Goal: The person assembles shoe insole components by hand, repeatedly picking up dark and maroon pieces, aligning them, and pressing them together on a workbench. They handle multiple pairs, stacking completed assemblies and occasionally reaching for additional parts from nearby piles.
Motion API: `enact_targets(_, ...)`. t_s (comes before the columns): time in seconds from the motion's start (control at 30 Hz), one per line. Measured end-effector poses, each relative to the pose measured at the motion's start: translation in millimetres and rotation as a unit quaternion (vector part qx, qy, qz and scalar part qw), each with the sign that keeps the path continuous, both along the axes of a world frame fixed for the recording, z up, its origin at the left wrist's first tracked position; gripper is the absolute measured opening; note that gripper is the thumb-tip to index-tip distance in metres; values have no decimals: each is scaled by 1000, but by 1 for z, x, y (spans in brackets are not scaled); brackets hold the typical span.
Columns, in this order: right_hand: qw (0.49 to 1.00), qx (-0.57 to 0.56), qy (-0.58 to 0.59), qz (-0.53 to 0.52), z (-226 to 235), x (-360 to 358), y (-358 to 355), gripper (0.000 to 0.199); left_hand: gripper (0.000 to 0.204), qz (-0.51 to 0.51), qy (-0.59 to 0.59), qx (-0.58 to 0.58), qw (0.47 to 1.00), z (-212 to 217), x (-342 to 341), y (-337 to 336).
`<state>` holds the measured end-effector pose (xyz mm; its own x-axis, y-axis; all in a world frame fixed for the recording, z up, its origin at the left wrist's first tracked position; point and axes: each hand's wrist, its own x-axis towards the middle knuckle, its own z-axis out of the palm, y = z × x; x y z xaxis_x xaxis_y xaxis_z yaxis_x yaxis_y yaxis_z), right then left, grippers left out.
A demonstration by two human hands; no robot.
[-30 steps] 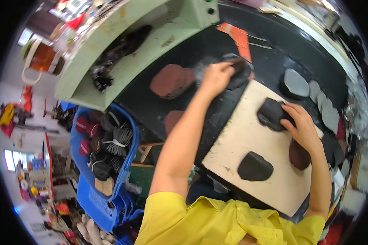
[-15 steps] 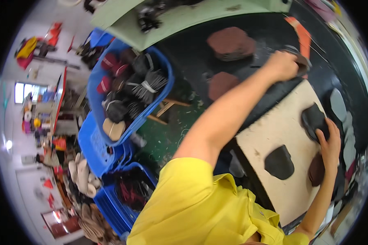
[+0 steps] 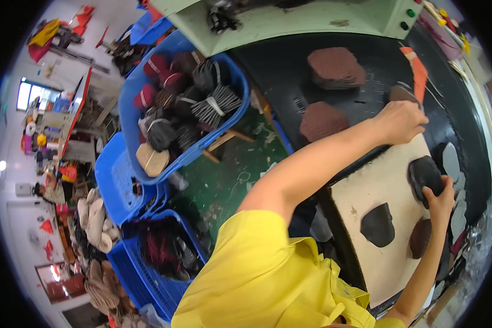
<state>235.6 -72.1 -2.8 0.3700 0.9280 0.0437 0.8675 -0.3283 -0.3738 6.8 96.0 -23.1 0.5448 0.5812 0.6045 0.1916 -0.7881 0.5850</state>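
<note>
head view: left hand [image 3: 402, 121] clasps brown piece [image 3: 403, 94] at far board [image 3: 377, 186] edge; right hand [image 3: 440, 199] grips dark piece [image 3: 424, 174] on board. lay flat, press evenly, avoid overlapping neighbours.

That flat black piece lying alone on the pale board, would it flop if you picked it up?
Probably. The black piece looks thin and flat, like cut sheet material, so it would likely bend and weigh little. It seems matte, so it should not slide easily on the board. Being flat, it cannot roll or tip.
</note>
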Motion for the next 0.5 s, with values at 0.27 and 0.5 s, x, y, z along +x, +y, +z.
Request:
enact_targets(0.27,965,3,263,16,17,-16,-7,44,22,-106,2,-95,990,6,-19,-80)
enact_targets(0.5,975,78,207,16,11,-9,-18,59,35,-105,-57,-142,983,-3,17,-82)
